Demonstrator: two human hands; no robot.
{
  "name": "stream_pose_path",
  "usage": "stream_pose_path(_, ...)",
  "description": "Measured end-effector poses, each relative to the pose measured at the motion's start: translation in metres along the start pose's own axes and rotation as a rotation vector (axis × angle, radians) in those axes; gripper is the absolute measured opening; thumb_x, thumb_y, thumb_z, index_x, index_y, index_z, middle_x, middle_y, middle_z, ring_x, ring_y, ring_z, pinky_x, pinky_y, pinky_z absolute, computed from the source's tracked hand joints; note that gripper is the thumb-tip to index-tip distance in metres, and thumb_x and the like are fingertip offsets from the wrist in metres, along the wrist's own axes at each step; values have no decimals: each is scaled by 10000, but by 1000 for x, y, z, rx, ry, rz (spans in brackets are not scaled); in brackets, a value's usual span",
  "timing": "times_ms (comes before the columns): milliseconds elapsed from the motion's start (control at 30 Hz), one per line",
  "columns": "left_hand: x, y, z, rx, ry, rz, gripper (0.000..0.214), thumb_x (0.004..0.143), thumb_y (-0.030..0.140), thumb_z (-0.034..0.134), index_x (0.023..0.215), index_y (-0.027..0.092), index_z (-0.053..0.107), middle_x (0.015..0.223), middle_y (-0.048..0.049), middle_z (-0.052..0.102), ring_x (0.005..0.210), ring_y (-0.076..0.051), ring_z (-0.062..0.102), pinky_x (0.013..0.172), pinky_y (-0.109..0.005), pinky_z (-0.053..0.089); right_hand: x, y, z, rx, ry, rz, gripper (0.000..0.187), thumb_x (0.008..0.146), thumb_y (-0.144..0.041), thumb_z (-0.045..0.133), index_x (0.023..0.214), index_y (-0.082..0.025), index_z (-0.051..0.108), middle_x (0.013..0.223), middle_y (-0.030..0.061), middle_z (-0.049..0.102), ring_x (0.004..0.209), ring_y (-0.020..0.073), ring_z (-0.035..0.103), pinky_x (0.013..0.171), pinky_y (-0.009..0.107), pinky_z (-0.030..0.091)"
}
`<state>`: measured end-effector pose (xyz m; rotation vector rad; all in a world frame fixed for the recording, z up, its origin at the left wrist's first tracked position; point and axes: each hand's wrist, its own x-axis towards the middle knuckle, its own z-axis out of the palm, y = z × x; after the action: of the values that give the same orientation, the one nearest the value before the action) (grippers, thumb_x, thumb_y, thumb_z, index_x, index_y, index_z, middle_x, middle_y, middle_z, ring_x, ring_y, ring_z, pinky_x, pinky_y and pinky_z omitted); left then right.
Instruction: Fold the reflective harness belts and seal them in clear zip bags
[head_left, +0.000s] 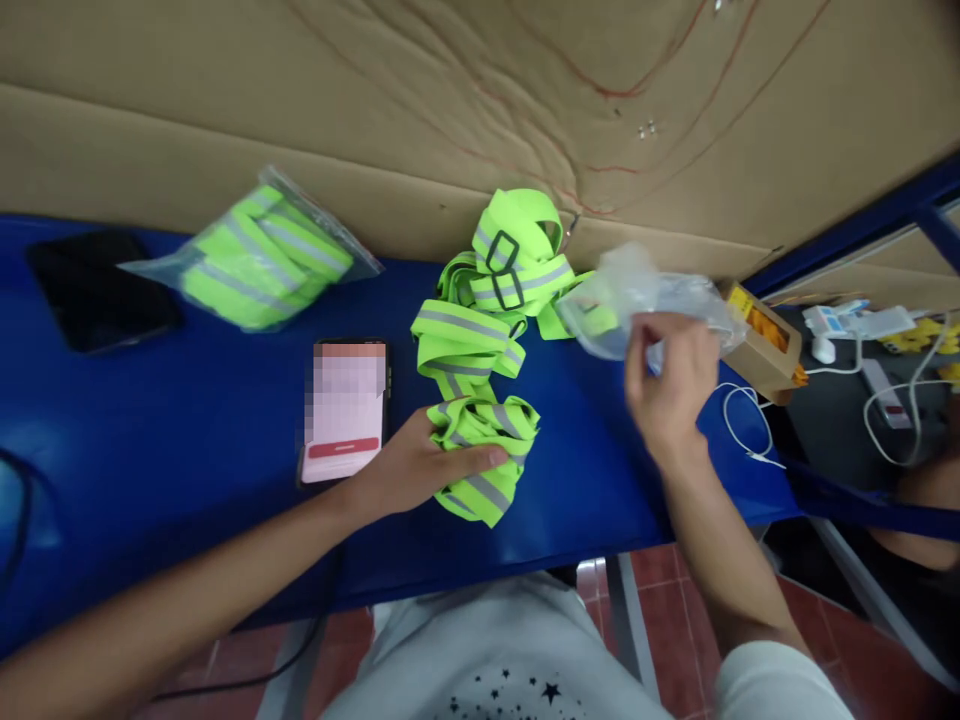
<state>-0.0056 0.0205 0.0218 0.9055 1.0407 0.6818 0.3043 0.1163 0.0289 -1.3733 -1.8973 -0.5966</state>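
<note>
My left hand (420, 465) is closed around a folded bundle of neon-yellow reflective strap (480, 495) with grey stripes, low over the blue table. Behind it lies a loose heap of the same webbing (525, 285), with black plastic buckles showing on top. My right hand (671, 385) is closed, fingers bent, at the near side of a clear plastic bag (694, 295); the bag appears pinched in the fingers. The bag's left end overlaps part of the heap. Farther left, another clear bag (262, 265) contains folded yellow reflective strap.
On the blue table (225, 430), a lit phone (345, 405) lies left of the bundle and a dark flat device (101, 290) at far left. An open cardboard box (765, 345), white cable (742, 425) and another person's arm (926, 505) are right. A cardboard-coloured panel (337, 120) rises behind.
</note>
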Motion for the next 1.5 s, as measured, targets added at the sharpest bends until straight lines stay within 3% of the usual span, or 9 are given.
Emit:
stream_pose_path(100, -1, -4, 2, -75, -70, -17, 480, 718, 439, 940, 1069, 170, 753, 987, -46, 829, 856, -210, 790, 778, -298, 660, -20, -56, -15, 215, -103, -368, 339, 967, -97, 640, 1282, -224, 639, 1101, 81, 763, 964, 231, 691, 831, 377, 481)
stream_pose_path(233, -2, -8, 6, -106, -141, 44, 461, 707, 312, 947, 1084, 188, 711, 1008, -20, 811, 912, -185, 768, 852, -299, 629, -41, -94, -17, 613, -292, -336, 299, 973, -59, 632, 1237, -199, 650, 1060, 90, 740, 948, 214, 685, 813, 361, 521)
stream_pose_path(433, 2, -9, 6, -70, -285, 84, 366, 761, 289, 898, 1072, 195, 728, 975, 1, 781, 909, -172, 730, 887, -311, 592, -40, -91, -22, 1012, -455, -117, 262, 958, -21, 652, 1129, -219, 668, 1008, 33, 718, 956, 159, 673, 858, 317, 542)
stream_pose_path(533, 4, -10, 3, -13, -304, 94, 372, 762, 326, 893, 1071, 195, 733, 1006, -12, 783, 963, -201, 732, 901, -333, 592, -35, -87, -24, 1039, -545, -168, 250, 967, -31, 657, 1136, -215, 674, 1023, 27, 721, 969, 154, 674, 882, 326, 522)
stream_pose_path(667, 2, -12, 0, 92, -195, 80, 626, 707, 360, 934, 1255, 223, 665, 1124, -25, 780, 1055, -224, 728, 932, -349, 590, -33, -83, -27, 1083, -625, -275, 264, 974, -21, 643, 1170, -195, 679, 1048, 44, 723, 1001, 159, 674, 901, 330, 523)
stream_pose_path(1000, -4, -6, 8, 55, -77, 217, 352, 790, 388, 871, 1067, 202, 763, 1073, -28, 817, 1045, -246, 762, 937, -349, 612, -39, -80, -40, 939, -406, -373, 447, 953, -14, 641, 1340, -229, 704, 1069, 66, 713, 982, 205, 680, 843, 387, 594)
stream_pose_path(1100, -5, -4, 8, 7, 31, 197, 451, 761, 433, 889, 1113, 197, 736, 1061, -39, 815, 1001, -257, 765, 876, -354, 630, -43, -84, -43, 855, -288, -430, 539, 942, -35, 669, 1443, -232, 656, 1047, 57, 733, 966, 214, 700, 793, 382, 622)
stream_pose_path(1233, -6, -4, 2, -3, 179, 222, 643, 660, 429, 958, 1178, 176, 673, 1082, -53, 792, 1017, -266, 742, 874, -343, 623, -46, -93, -42, 816, -293, -478, 520, 962, -47, 644, 1449, -228, 635, 1058, 55, 753, 981, 210, 716, 795, 377, 637)
stream_pose_path(1500, -2, -13, -5, -44, 64, 316, 859, 590, 439, 1005, 1301, 205, 584, 1169, -55, 749, 1107, -270, 718, 915, -333, 613, -43, -98, -36, 909, -303, -323, 379, 943, -31, 645, 1255, -242, 689, 1002, 45, 720, 925, 195, 697, 811, 390, 595)
